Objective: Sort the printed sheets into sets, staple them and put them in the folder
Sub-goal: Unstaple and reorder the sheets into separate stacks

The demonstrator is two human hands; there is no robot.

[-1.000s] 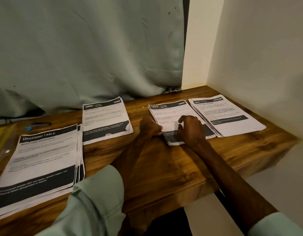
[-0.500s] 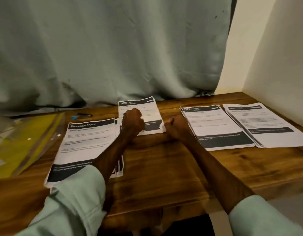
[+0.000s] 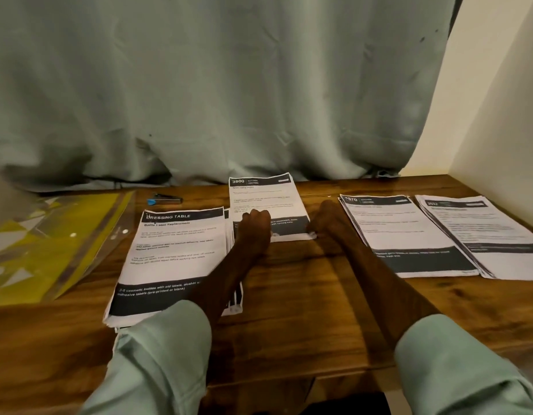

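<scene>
Four stacks of printed sheets lie on the wooden table [image 3: 289, 295]. The "Dressing Table" stack [image 3: 175, 253] is at the left, the "3800" stack [image 3: 265, 196] in the middle, the "1570" stack [image 3: 403, 232] to its right, and a fourth stack [image 3: 483, 235] at the far right. My left hand [image 3: 256, 224] lies with curled fingers on the near left part of the "3800" stack. My right hand [image 3: 328, 223] grips that stack's near right corner. A blue and black stapler [image 3: 164, 200] sits behind the left stack. The yellow folder [image 3: 49, 241] lies at the far left.
A grey-green curtain [image 3: 229, 85] hangs along the back edge of the table. A pale wall [image 3: 498, 115] closes off the right side. Bare wood [image 3: 304, 324] shows between my forearms near the front edge.
Both hands left the "1570" stack and moved left to the near edge of the "3800" stack. The view swung left, bringing the yellow folder and stapler into sight.
</scene>
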